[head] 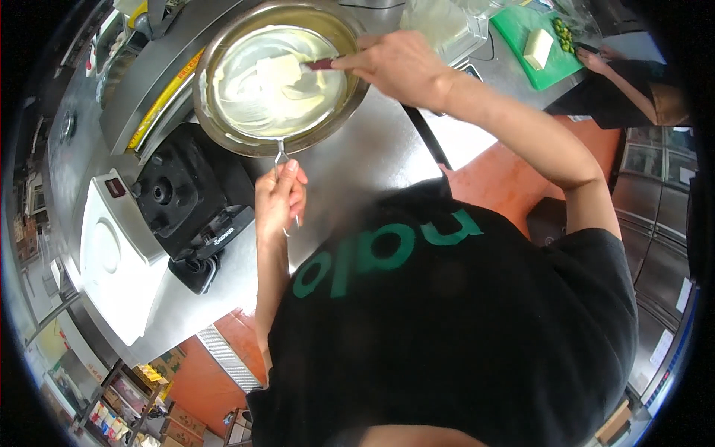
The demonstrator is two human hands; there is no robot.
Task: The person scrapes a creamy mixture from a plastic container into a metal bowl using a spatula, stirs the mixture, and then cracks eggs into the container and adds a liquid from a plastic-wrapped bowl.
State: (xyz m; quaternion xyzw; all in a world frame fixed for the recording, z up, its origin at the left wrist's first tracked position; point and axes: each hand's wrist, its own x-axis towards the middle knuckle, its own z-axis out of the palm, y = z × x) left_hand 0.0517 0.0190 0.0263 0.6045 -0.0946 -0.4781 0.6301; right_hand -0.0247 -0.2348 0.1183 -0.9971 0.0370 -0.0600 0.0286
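My left hand (281,195) is closed around the wire handle of a round fine-mesh sieve (237,109). The sieve lies over a wide stainless-steel bowl (202,106), and a pale creamy mass is smeared across its mesh. In my right hand (410,70) is a spatula (321,64) with a dark red handle. Its pale blade rests in the creamy mass near the middle of the sieve. What lies in the bowl below the mesh is mostly hidden.
A black blender base (179,190) and a white appliance (125,257) stand left on the steel counter (385,139). Clear plastic containers (447,28) are beyond my right hand. At right, another person's hand (595,60) works at a green cutting board (550,78) bearing a pale block (538,49).
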